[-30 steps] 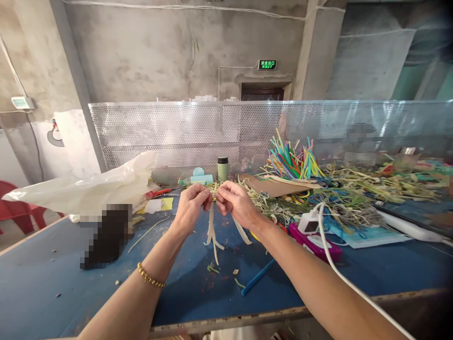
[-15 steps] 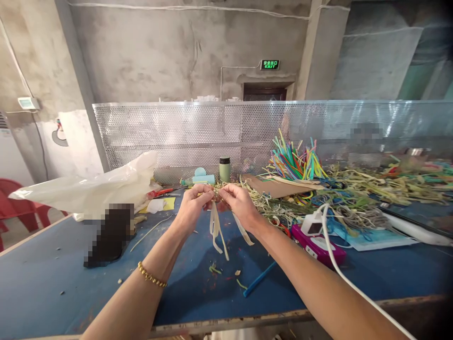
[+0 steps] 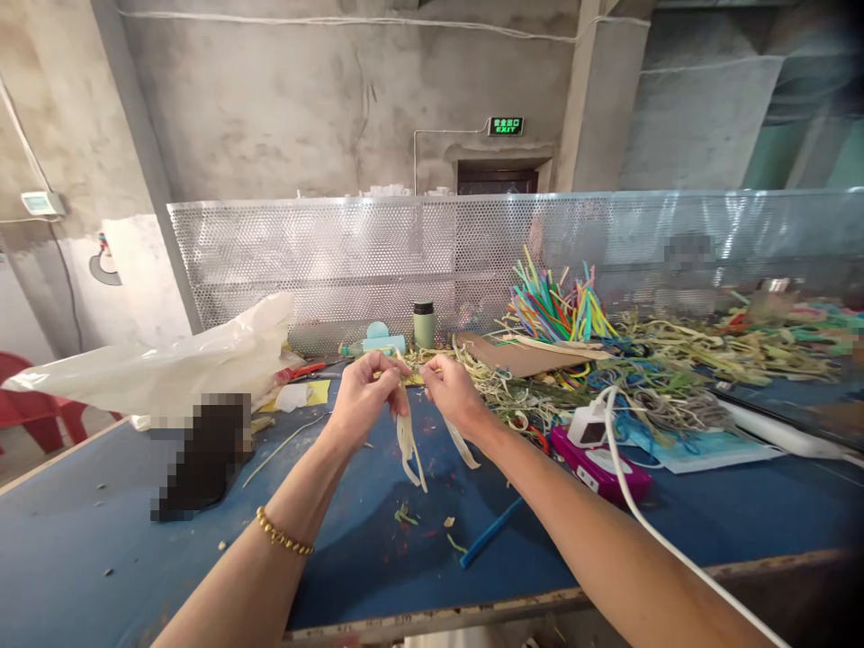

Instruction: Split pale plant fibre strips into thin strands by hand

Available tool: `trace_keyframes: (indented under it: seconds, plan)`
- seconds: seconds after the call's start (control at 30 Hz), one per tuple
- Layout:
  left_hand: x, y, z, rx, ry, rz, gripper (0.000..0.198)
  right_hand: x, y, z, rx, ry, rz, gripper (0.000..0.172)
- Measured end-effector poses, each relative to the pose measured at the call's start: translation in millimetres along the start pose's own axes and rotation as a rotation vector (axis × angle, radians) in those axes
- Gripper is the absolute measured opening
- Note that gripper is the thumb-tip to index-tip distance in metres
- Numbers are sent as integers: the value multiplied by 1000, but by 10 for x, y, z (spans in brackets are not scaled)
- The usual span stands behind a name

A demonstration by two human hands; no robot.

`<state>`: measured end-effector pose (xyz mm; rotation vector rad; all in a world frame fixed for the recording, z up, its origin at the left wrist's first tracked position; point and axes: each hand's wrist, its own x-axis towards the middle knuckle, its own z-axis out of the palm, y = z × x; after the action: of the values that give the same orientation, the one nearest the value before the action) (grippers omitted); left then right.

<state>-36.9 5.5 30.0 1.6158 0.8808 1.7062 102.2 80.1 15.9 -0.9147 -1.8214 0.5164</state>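
Note:
My left hand (image 3: 370,389), with a gold bead bracelet (image 3: 283,533) on its wrist, pinches several pale strips (image 3: 407,443) that hang down over the blue table (image 3: 364,558). Close to its right, my right hand (image 3: 454,389) is closed on another pale strip (image 3: 462,445), whose end dangles below the palm. A small gap separates the fingertips of the two hands. What lies right between the fingers is too small to make out.
A plastic bag (image 3: 162,373) and dark blurred object (image 3: 206,459) lie left. Behind stand a green bottle (image 3: 424,326) and colourful strips (image 3: 557,301). Right are cardboard (image 3: 499,354), a purple box (image 3: 600,468) with a white cable (image 3: 648,522), and heaped strips (image 3: 729,346). A blue stick (image 3: 490,533) lies in front.
My hands have parted slightly, opening a gap between the fingertips. My left hand has turned a little, and the view has shifted slightly to the right.

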Motion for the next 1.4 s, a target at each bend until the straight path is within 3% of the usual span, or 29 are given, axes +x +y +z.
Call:
trace_keyframes:
  seconds: [0.2, 0.37, 0.5, 0.67, 0.9, 1.03, 1.13, 1.27, 1.4]
  plan:
    - [-1, -82, -35, 239, -26, 36, 9, 7, 0, -14, -169, 5, -21, 11]
    - [22, -144, -78, 541, 88, 68, 18, 14, -64, -82, -116, -72, -67, 12]
    - [57, -170, -100, 603, 121, 21, 23, -10, -114, -159, 145, -264, 22, 18]
    - [62, -188, -73, 601, 40, -4, 18, -33, -128, -247, 488, -617, 241, 23]
    - [10, -115, -16, 540, -109, 23, 7, 1, -124, -268, 689, -554, 319, 26]
    - [32, -171, -57, 463, -123, -17, 17, 15, -142, -309, 673, -506, 276, 30]
    - [67, -219, -99, 338, -99, -51, 16, 73, -89, -364, 534, -421, 167, 35]
    - [84, -227, -125, 179, -7, -117, 17, 172, 68, -418, -26, -218, -80, 28]
    - [78, -223, -129, 129, 71, -160, 17, 160, 117, -414, -409, -186, -169, 32]
